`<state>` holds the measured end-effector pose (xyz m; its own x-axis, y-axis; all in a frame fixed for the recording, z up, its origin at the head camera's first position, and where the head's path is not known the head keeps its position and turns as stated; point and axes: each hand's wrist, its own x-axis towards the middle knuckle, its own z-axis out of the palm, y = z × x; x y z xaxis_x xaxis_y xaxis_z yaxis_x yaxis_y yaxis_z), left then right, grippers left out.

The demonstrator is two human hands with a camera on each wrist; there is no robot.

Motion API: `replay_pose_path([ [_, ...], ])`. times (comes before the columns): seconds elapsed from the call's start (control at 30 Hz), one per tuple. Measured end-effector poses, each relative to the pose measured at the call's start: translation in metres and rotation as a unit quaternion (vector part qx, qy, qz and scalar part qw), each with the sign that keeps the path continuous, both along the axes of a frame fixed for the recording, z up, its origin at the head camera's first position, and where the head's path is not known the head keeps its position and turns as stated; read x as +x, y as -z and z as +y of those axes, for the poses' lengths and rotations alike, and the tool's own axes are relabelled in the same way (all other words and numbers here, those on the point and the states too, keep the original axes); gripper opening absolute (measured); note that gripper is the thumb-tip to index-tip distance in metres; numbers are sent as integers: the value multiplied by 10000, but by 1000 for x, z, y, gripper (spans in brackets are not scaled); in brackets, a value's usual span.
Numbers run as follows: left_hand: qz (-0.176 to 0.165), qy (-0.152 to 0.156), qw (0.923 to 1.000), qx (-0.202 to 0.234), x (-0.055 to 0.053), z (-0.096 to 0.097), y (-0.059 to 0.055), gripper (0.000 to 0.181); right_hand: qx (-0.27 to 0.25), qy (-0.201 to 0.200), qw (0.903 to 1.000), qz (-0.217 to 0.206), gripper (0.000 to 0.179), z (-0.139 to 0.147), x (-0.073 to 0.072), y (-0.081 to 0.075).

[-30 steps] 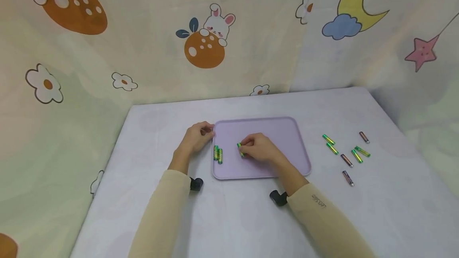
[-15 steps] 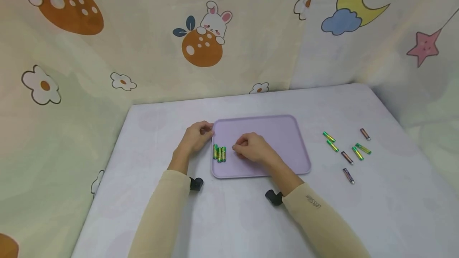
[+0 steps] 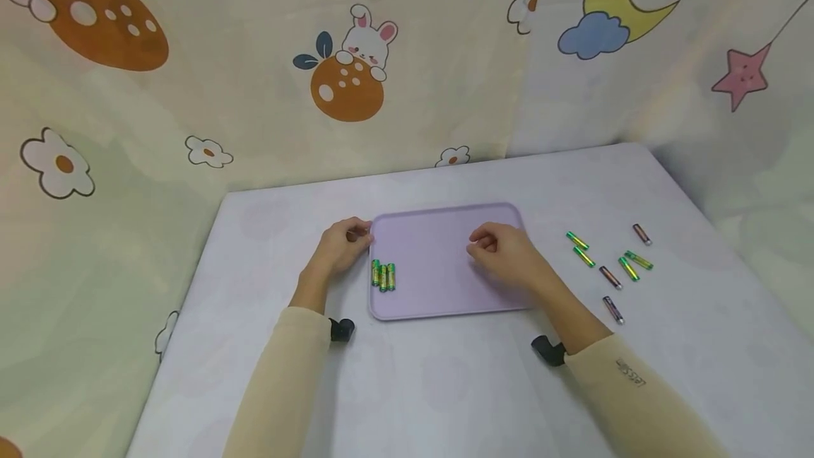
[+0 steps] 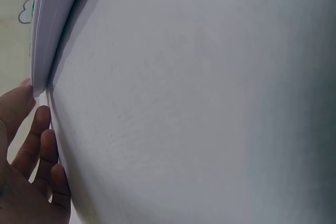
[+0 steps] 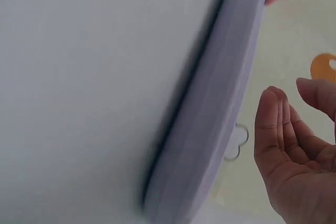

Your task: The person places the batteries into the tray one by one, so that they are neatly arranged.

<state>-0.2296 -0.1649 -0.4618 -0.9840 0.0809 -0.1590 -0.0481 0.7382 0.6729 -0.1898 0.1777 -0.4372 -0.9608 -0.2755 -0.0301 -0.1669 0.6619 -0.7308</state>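
A shallow lilac tray [image 3: 439, 260] lies on the table. Three green-and-gold batteries [image 3: 383, 278] stand side by side at its left edge, lying lengthwise toward me. My left hand [image 3: 340, 246] is at the tray's left rim; in the left wrist view its thumb [image 4: 20, 100] touches the rim, and the other fingers rest loosely below. Over the right part of the tray hovers my right hand [image 3: 509, 253]. Its thumb and fingers [image 5: 269, 119] are apart in the right wrist view, with nothing between them.
To the right of the tray lie several loose batteries: green ones [image 3: 584, 256] and dark brown ones [image 3: 610, 277]. A white cloth covers the table [image 3: 432, 387]. Behind it hangs a printed curtain [image 3: 445, 76].
My right hand set a third green battery beside the other two, let go, and moved right across the tray. The left hand stays at the rim.
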Motion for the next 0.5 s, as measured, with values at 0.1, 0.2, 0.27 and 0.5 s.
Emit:
replay_pose_path([
  [0.1, -26, -42, 10000, 12, 1, -1, 0, 37, 95, 92, 9995, 271, 26, 20, -4, -3],
  [0.2, -38, -61, 10000, 8, 1, -1, 1, 37, 254, 171, 9989, 355, 28, 42, -6, -7],
  [0.27, -38, -78, 10000, 6, 1, -2, 2, 37, 370, 209, 9983, 389, 29, 56, -6, -10],
  [0.5, 67, -47, 9999, 84, 0, -3, 2, 33, 774, 478, 9944, 544, 33, 95, -7, -13],
])
